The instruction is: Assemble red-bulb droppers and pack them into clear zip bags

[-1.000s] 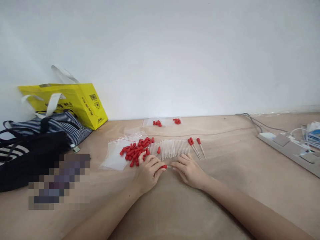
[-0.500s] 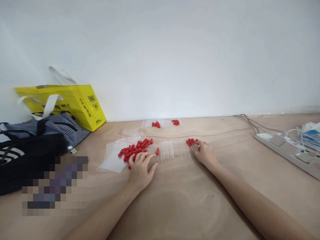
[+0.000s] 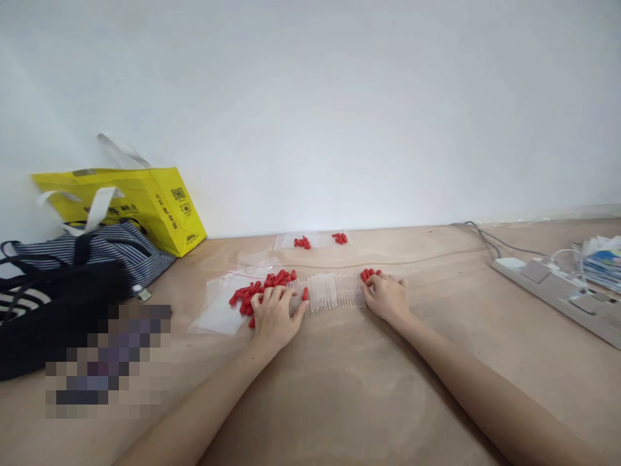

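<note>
Tubes: clear, slim, laid side by side in a row [image 3: 332,291] on the table [image 3: 310,401], between the hands.
Bulbs: red, in a loose pile [image 3: 250,299] at the left end of the row, partly on a plastic bag [image 3: 213,307].
Single bulb: red [image 3: 305,294], on the row near the left thumb.
Droppers: red ends [image 3: 371,274] side by side beyond the right fingers; lower parts hidden by the hand.
Left hand: palm down [image 3: 276,316], over the near edge of the pile and the left end of the row; fingers bent and spread, thumb apart, open.
Right hand: palm down [image 3: 387,298], at the right end of the row beside the red ends; fingers curled, but whether they grip anything cannot be told.
Change, from first frame: hands apart; the bulb and tube then held between them are no longer there.
Change, from second frame: right hand shifted left, against the row's end.
</note>
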Demonstrator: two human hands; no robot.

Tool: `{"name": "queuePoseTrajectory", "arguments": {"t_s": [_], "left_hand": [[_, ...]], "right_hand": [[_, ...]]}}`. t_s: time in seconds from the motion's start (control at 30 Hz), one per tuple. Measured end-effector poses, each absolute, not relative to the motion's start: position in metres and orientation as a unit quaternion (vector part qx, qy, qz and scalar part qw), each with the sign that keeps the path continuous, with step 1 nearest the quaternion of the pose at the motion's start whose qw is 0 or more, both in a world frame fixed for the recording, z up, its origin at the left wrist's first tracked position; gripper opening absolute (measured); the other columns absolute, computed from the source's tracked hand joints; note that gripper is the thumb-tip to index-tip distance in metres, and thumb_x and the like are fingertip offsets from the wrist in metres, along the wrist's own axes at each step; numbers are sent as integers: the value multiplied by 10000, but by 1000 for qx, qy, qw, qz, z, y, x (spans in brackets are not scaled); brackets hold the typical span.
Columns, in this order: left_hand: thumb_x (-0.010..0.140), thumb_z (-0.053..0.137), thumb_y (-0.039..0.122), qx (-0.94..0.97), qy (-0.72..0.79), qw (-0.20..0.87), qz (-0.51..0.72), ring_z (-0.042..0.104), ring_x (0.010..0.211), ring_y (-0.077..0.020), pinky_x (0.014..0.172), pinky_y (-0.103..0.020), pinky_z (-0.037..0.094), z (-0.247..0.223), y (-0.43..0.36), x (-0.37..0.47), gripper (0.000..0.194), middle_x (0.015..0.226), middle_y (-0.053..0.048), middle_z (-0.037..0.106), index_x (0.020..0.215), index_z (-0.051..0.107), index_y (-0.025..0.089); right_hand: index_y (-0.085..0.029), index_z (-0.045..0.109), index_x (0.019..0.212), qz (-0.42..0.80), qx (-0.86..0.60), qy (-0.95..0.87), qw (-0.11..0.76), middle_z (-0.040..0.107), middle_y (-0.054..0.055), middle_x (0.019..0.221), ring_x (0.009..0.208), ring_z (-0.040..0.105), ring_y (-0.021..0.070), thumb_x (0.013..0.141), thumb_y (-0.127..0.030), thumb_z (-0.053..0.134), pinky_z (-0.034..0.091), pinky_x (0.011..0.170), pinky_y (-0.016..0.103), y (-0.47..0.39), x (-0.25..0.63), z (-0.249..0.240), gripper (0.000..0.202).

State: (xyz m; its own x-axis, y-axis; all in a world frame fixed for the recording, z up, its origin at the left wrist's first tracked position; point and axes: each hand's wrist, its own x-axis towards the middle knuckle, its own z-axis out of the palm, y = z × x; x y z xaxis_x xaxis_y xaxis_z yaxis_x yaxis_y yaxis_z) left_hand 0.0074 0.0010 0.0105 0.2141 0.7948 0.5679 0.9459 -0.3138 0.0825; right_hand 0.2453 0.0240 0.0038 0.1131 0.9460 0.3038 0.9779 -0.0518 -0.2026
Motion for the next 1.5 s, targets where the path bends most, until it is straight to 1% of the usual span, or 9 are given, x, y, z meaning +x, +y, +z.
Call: {"name": "queuePoseTrajectory", "arguments": {"t_s": [0.2, 0.5, 0.7, 0.8, 0.9, 1.03, 1.1, 1.23, 1.5], "left_hand": [[718, 517, 438, -736, -614, 147, -243, 471, 862, -281, 771, -487, 294, 16, 26, 24, 264, 834, -82, 581, 726, 586, 184], [695, 538, 375, -721, -638, 121, -242, 468, 860, -306, 743, -509, 304, 17, 31, 28, 239, 794, -85, 576, 557, 610, 194], [762, 496, 311, -741, -592, 118, -294, 486, 848, -260, 746, -445, 298, 21, 10, 24, 156, 805, -59, 592, 685, 555, 189], [804, 462, 276, -790, -522, 79, -311, 504, 826, -217, 747, -401, 284, 15, -10, 18, 117, 792, -30, 603, 749, 515, 187], [806, 462, 213, -825, -477, 31, -300, 523, 807, -189, 774, -392, 257, 8, -27, 12, 58, 787, -6, 615, 776, 503, 185], [800, 467, 165, -830, -472, 20, -296, 531, 845, -190, 821, -403, 223, 5, -34, 7, 126, 835, -6, 635, 910, 523, 194], [814, 458, 171, -831, -475, 21, -290, 530, 863, -192, 829, -410, 211, 5, -33, 6, 168, 862, -2, 639, 951, 541, 223], [828, 459, 205, -830, -483, 8, -278, 531, 856, -184, 851, -428, 183, 5, -29, 6, 159, 851, 21, 645, 887, 591, 272], [820, 487, 223, -833, -477, -18, -280, 533, 880, -188, 882, -451, 144, 4, -27, 9, 150, 877, 30, 670, 904, 595, 286]], "right_hand": [[-171, 619, 762, 8, -760, -642, 100, 633, 112, 842, 911, 516, 272, 766, -341, 423, 274, 758, 428, 38, 229, 16, 259], [-167, 612, 752, 28, -770, -630, 94, 640, 107, 822, 817, 559, 248, 751, -311, 432, 284, 757, 439, 44, 228, 16, 230], [-160, 605, 733, 25, -766, -633, 110, 637, 116, 799, 865, 545, 267, 785, -298, 398, 286, 748, 431, 41, 227, 16, 254], [-148, 595, 773, 13, -755, -644, 124, 628, 130, 840, 923, 518, 279, 816, -302, 372, 279, 764, 428, 36, 227, 18, 274], [-151, 562, 829, -3, -708, -686, 168, 620, 107, 875, 928, 511, 243, 836, -293, 373, 276, 796, 388, 24, 226, 14, 236], [-160, 523, 828, 6, -513, -806, 296, 616, 54, 801, 740, 536, 163, 855, -211, 364, 300, 749, 320, 1, 222, -4, 169], [-161, 523, 903, 1, -429, -842, 328, 616, 47, 809, 723, 531, 152, 857, -176, 363, 302, 736, 310, -9, 218, -12, 167], [-168, 519, 1037, -10, -365, -864, 348, 611, 54, 816, 721, 523, 146, 861, -157, 373, 306, 727, 303, -18, 209, -16, 229], [-170, 562, 973, -3, -347, -868, 356, 604, 47, 803, 711, 514, 132, 866, -164, 371, 295, 727, 299, -21, 204, -14, 219]]}}
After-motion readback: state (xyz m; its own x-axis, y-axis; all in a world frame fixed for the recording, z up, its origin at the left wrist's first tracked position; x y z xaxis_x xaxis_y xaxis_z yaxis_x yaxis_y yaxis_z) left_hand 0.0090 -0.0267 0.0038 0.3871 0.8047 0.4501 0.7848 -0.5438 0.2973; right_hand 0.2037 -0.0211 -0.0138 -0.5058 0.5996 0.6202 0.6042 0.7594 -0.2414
